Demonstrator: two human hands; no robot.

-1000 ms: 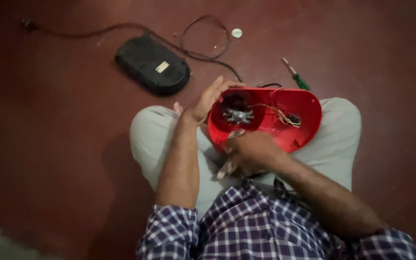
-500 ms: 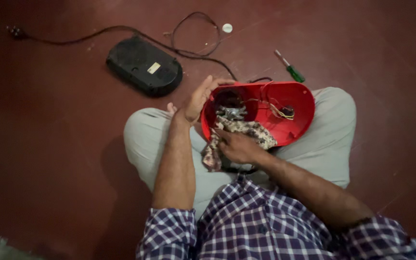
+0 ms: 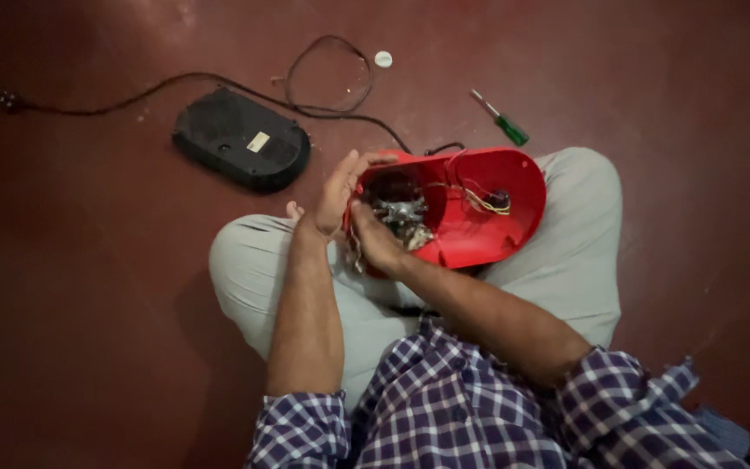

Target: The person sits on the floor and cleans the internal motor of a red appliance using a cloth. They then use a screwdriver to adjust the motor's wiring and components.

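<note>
A red plastic appliance housing lies open on my lap, with a metal motor part and thin coloured wires inside. My left hand presses against the housing's left rim, fingers stretched upward, and steadies it. My right hand reaches into the left part of the housing beside the motor part. It is closed around a patterned cloth, of which only small bits show past the fingers.
I sit cross-legged on a dark red floor. A black oval base cover lies to the upper left, with a black power cord running past it. A green-handled screwdriver and a small white cap lie beyond the housing.
My right hand has moved with the cloth from the housing's near edge up into its left side by the motor part. The left hand stays on the rim.
</note>
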